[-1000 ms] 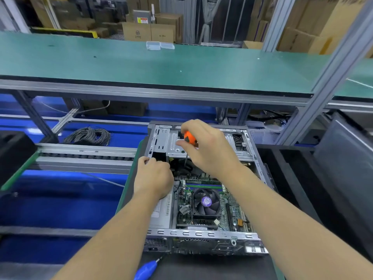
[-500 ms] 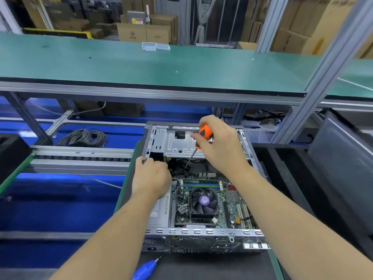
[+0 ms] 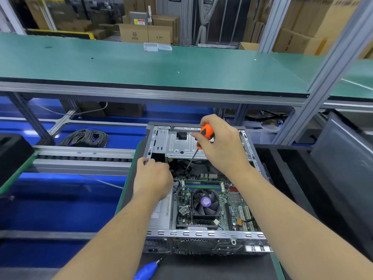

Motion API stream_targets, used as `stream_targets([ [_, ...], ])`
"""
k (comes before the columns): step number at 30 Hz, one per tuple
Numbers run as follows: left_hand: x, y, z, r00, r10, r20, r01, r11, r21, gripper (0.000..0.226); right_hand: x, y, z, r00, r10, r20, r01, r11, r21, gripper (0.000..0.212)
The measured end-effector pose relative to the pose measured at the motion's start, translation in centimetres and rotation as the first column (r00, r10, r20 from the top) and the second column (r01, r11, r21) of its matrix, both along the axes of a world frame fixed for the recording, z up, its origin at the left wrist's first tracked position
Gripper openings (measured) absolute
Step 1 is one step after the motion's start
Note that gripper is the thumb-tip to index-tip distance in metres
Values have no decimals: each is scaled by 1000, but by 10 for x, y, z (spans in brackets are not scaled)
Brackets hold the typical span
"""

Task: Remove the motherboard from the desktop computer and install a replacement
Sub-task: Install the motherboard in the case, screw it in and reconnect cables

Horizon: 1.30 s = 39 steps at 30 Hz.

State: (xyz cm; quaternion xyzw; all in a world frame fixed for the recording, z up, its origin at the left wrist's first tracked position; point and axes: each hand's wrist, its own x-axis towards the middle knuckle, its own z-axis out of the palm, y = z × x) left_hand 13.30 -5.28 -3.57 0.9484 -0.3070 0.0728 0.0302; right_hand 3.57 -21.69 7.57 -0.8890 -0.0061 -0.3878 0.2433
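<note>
We are bracing the case (image 3: pixel 201 235) with left hand (image 3: pixel 153 179) curled on its edge | right hand (image 3: pixel 223 143) is gripping orange screwdriver (image 3: pixel 205 135), angling tip at motherboard (image 3: pixel 232 201) corner, centre frame.

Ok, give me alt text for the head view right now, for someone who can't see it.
A person's right hand grips an orange-handled screwdriver, its shaft angled down into an open grey metal desktop computer case, while the left hand holds the case's left edge. The green motherboard with its black cooling fan is still inside.
</note>
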Motion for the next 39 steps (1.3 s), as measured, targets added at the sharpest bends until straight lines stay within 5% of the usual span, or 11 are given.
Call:
stream_targets([
  [23, -1, 0, 1, 1000, 3, -7, -3, 1000, 12, 27, -4, 7, 21, 999, -3, 47, 6, 998, -67, 23],
  [39, -1, 0, 1, 1000, 7, -24, -6, 1000, 17, 27, -4, 4, 22, 1000, 11, 14, -11, 999, 33, 24],
])
